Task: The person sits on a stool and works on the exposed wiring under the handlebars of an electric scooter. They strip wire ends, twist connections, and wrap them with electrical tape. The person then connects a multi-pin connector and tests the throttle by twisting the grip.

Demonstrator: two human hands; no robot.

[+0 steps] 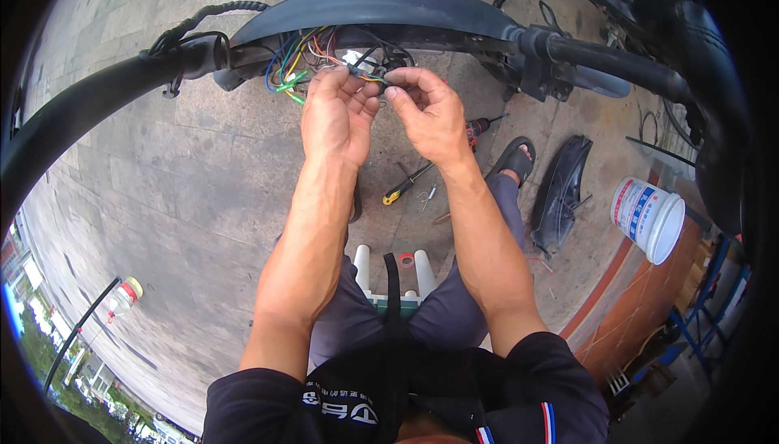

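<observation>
In front of me, both hands meet at a bundle of thin coloured wires (pixel 312 41) that hangs out below a curved black cover (pixel 377 6) on a vehicle's handlebar (pixel 89 96). My left hand (pixel 335 111), palm turned up, has its fingers curled around thin wires near a small dark connector. Thumb and forefinger of my right hand (pixel 430 111) pinch the other end of these wires; the fingertips partly hide the pinched spot. Beside my left hand hang green wire ends (pixel 290 84). Behind the fingertips is a white plug (pixel 354 58).
On the paving lie a yellow-handled screwdriver (pixel 394 196), a red and black power drill (pixel 475 128) and a black casing (pixel 561 192). A white bucket (pixel 647 218) is at the right. Between my legs is a white and green stool-like object (pixel 363 273). A bottle (pixel 126 295) hangs at far left.
</observation>
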